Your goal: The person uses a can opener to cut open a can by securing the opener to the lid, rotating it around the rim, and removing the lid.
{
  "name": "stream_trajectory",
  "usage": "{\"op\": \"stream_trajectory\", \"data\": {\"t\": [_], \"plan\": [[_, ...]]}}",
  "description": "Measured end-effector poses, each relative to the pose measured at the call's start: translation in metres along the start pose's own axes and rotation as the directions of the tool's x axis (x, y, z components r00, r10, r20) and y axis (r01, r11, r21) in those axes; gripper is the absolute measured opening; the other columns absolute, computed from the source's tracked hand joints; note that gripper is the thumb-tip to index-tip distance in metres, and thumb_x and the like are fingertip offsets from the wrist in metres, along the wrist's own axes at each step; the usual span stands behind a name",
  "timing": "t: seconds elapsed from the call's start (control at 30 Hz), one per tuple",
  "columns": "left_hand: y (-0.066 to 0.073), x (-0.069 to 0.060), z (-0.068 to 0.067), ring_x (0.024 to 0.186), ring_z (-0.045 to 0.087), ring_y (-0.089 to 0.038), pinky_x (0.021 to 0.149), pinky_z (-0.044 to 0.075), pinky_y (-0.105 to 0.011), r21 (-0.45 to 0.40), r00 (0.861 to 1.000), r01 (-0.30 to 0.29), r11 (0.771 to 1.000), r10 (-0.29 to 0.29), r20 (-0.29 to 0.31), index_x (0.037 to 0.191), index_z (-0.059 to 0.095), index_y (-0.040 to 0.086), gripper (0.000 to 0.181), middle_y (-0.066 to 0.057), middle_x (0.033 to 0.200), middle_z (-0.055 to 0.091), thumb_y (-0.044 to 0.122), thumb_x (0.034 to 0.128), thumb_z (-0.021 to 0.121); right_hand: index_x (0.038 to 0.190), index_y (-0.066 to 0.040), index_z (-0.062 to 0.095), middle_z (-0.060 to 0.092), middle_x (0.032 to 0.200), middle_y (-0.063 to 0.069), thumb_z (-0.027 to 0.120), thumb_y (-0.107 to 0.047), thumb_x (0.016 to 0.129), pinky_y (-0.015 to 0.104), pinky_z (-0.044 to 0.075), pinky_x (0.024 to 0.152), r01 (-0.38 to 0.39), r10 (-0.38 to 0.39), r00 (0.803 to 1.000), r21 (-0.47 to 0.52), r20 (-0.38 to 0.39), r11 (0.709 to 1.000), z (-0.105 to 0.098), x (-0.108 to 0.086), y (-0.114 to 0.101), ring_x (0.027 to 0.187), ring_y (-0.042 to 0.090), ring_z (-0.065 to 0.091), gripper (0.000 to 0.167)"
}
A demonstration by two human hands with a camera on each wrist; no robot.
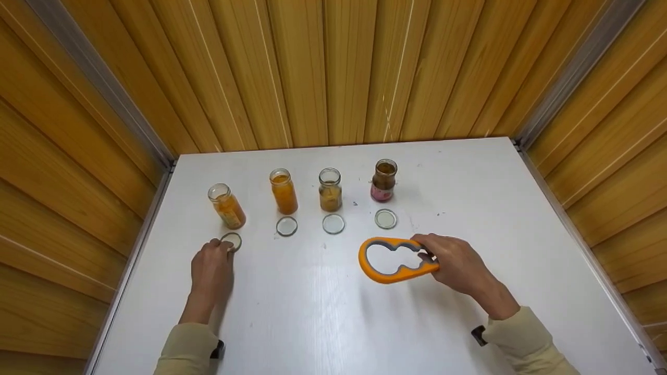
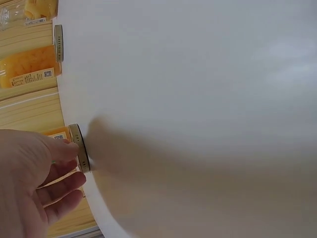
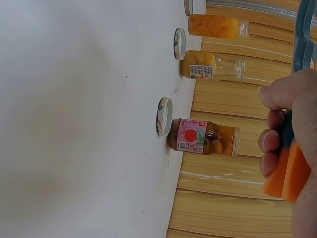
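Note:
At the left of the white table, my left hand pinches the edge of a round metal jar lid between thumb and fingers. The other fingers curl loosely in the left wrist view. Just behind that lid stands an uncapped glass jar with orange contents. On the right side, my right hand grips an orange jar opener with grey inner edges, held above the table. Part of the opener's handle is hidden by my fingers. The nearest jar to it is a brown one with a pink label, also uncapped.
Farther along the row stand an orange-filled jar and a jar of yellowish pieces, both without lids. Three lids, a left one, a middle one and a right one, lie before the jars. Wood-look panels border the table.

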State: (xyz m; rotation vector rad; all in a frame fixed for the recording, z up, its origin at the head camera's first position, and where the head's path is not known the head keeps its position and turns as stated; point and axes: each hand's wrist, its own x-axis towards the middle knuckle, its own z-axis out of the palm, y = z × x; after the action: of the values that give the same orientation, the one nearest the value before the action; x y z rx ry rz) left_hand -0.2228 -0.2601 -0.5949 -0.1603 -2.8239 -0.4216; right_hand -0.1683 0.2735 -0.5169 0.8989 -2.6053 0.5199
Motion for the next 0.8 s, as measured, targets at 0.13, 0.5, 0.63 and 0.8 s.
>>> {"op": "stream_trajectory", "data": {"t": [0.13,0.5,0.63,0.8], "plan": [[0.001,0.000,-0.004,0.088,0.068,-0.040,0.071,0.057,-0.050,0.007,1.000,0.012,1.000,-0.012,-0.015,0.111,0.075,-0.004,0.018,-0.022,0.099,0.070,0.002,0.0937,0.072,0.122,-0.014,0.067,0.072,0.093,-0.005,0.089,0.003,0.075,0.028,0.059,0.069,-0.029,0.029,1.000,-0.013,-0.003,1.000,-0.002,-0.002,0.002,0.075,0.006,0.064,0.054],[0.011,-0.007,-0.017,0.093,0.067,-0.044,0.074,0.055,-0.054,-0.006,0.999,0.031,1.000,-0.031,-0.037,0.123,0.069,-0.004,0.031,-0.026,0.105,0.068,0.003,0.0928,0.073,0.123,-0.014,0.067,0.073,0.096,-0.002,0.091,0.000,0.074,0.030,0.058,0.065,-0.112,0.111,0.994,-0.032,-0.020,0.993,-0.009,-0.011,0.008,0.074,0.010,0.065,0.057],[0.016,-0.009,-0.024,0.097,0.067,-0.045,0.077,0.055,-0.055,-0.029,0.998,0.034,0.999,-0.036,-0.052,0.123,0.070,-0.002,0.033,-0.026,0.109,0.068,0.002,0.0899,0.075,0.122,-0.014,0.067,0.071,0.091,-0.002,0.091,-0.001,0.073,0.029,0.055,0.061,-0.114,0.111,0.993,-0.042,-0.050,0.993,-0.011,-0.015,0.013,0.071,0.012,0.063,0.056],[0.023,-0.013,-0.034,0.100,0.066,-0.044,0.080,0.055,-0.054,-0.034,0.996,0.036,0.999,-0.039,-0.076,0.123,0.070,-0.001,0.034,-0.026,0.112,0.068,0.002,0.0898,0.076,0.121,-0.011,0.067,0.069,0.087,0.000,0.093,-0.003,0.072,0.030,0.054,0.058,-0.157,0.151,0.985,-0.062,-0.085,0.986,-0.013,-0.020,0.020,0.069,0.011,0.059,0.056]]}}
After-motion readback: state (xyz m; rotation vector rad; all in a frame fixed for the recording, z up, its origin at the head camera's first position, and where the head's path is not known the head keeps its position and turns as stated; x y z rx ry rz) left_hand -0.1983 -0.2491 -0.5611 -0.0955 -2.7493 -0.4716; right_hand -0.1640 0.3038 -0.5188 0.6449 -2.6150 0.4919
